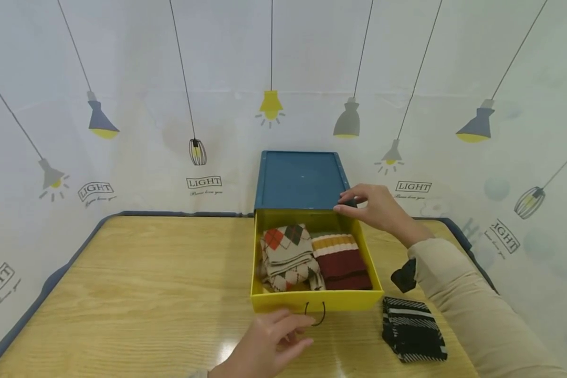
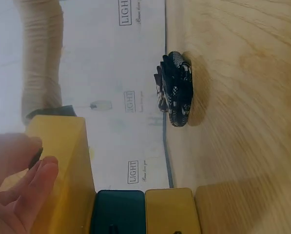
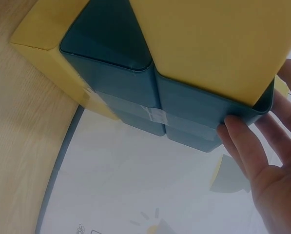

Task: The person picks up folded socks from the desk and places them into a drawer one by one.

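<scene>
A yellow drawer (image 1: 316,302) stands pulled out of a blue case (image 1: 302,181). Inside lie a folded argyle knit (image 1: 288,252) and, to its right, a folded maroon knit (image 1: 345,265) with mustard and white stripes. At the drawer's front, my left hand (image 1: 269,338) pinches the dark loop handle (image 2: 35,159) between thumb and fingers. My right hand (image 1: 375,207) grips the front right corner of the case; in the right wrist view its thumb (image 3: 245,141) lies on the case's side, the other fingers on the far side.
A folded black-and-white knit (image 1: 413,331) lies on the wooden table (image 1: 146,283), right of the drawer. Below the pulled drawer, a teal drawer front (image 2: 118,209) and a yellow one (image 2: 169,209) show. A printed cloth (image 1: 227,105) hangs behind the table.
</scene>
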A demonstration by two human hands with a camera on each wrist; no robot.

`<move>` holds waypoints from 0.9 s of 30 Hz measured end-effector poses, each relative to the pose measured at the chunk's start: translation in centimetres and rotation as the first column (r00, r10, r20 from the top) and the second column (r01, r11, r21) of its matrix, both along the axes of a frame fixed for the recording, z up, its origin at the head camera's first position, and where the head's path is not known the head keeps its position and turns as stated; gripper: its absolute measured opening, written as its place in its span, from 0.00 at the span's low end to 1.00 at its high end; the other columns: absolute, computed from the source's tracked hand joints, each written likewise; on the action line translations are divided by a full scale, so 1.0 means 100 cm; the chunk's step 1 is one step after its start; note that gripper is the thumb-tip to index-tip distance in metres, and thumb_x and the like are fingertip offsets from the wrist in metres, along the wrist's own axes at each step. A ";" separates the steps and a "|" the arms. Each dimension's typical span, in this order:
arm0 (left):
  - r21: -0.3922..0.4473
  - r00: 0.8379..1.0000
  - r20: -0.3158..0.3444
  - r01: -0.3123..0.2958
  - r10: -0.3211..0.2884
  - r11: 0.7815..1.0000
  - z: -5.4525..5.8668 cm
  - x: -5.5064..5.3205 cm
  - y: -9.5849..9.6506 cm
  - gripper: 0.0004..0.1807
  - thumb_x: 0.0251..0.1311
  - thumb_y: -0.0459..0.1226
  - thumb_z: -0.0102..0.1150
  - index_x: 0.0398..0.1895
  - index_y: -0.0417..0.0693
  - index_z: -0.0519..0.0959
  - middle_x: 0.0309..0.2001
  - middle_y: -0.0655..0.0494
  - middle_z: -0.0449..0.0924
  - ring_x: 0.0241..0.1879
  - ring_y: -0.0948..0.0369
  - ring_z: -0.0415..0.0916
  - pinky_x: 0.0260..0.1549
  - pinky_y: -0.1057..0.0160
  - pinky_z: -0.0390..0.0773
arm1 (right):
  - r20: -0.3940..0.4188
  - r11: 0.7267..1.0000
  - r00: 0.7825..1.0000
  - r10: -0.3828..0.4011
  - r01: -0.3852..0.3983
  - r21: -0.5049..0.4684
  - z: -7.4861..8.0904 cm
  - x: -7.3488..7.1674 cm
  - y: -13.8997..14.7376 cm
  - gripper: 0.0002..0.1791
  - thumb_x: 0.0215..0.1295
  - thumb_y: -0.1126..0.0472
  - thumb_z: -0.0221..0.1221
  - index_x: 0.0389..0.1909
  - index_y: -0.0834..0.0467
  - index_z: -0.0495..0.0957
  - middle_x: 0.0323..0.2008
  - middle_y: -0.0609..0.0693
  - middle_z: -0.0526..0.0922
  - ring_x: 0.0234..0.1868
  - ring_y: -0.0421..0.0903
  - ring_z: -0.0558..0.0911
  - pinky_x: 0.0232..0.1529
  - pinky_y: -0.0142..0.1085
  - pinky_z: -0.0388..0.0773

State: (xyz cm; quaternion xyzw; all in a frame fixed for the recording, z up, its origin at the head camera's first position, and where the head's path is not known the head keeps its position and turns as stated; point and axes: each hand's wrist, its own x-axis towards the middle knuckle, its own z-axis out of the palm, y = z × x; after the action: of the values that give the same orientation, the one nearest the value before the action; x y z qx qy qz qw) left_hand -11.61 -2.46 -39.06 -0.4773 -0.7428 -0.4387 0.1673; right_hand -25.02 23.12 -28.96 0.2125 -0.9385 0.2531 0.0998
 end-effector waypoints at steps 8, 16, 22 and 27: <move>0.115 0.993 -0.082 -0.074 0.084 0.991 -0.012 0.000 0.011 0.04 0.51 0.30 0.60 0.31 0.40 0.79 0.29 0.53 0.77 0.27 0.67 0.76 0.29 0.83 0.71 | 0.019 1.000 1.000 0.010 -0.010 -0.007 0.000 0.000 -0.004 0.15 0.56 0.53 0.60 0.37 0.60 0.81 0.45 0.57 0.78 0.41 0.55 0.78 0.42 0.46 0.75; 0.173 0.986 -0.096 -0.116 0.133 0.978 -0.013 -0.001 0.016 0.05 0.56 0.36 0.56 0.31 0.44 0.80 0.28 0.56 0.77 0.27 0.67 0.75 0.30 0.80 0.73 | 0.016 1.000 1.000 0.005 -0.005 -0.007 -0.001 -0.001 -0.002 0.14 0.55 0.53 0.60 0.37 0.60 0.81 0.45 0.56 0.78 0.41 0.54 0.78 0.41 0.46 0.75; 0.221 0.980 -0.153 -0.090 0.126 0.971 -0.014 -0.005 0.019 0.05 0.56 0.35 0.56 0.31 0.44 0.80 0.28 0.56 0.77 0.27 0.68 0.75 0.29 0.81 0.72 | 0.024 1.000 1.000 -0.006 0.006 0.000 0.001 -0.001 -0.001 0.14 0.56 0.53 0.60 0.37 0.59 0.81 0.45 0.56 0.78 0.41 0.54 0.78 0.41 0.46 0.75; 0.252 0.985 -0.116 -0.095 0.128 0.963 -0.012 -0.010 0.019 0.04 0.56 0.34 0.56 0.30 0.44 0.80 0.28 0.55 0.77 0.27 0.66 0.75 0.27 0.81 0.72 | 0.015 1.000 1.000 -0.007 0.007 0.000 0.000 -0.001 0.000 0.14 0.55 0.54 0.60 0.37 0.60 0.81 0.45 0.56 0.78 0.41 0.54 0.78 0.42 0.46 0.75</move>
State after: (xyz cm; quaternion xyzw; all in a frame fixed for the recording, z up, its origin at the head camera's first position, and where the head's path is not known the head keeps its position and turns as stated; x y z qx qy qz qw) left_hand -12.61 -0.52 -40.31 -0.4380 -0.6959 -0.4849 0.2979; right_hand -25.12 23.10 -28.94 0.2073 -0.9399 0.2546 0.0935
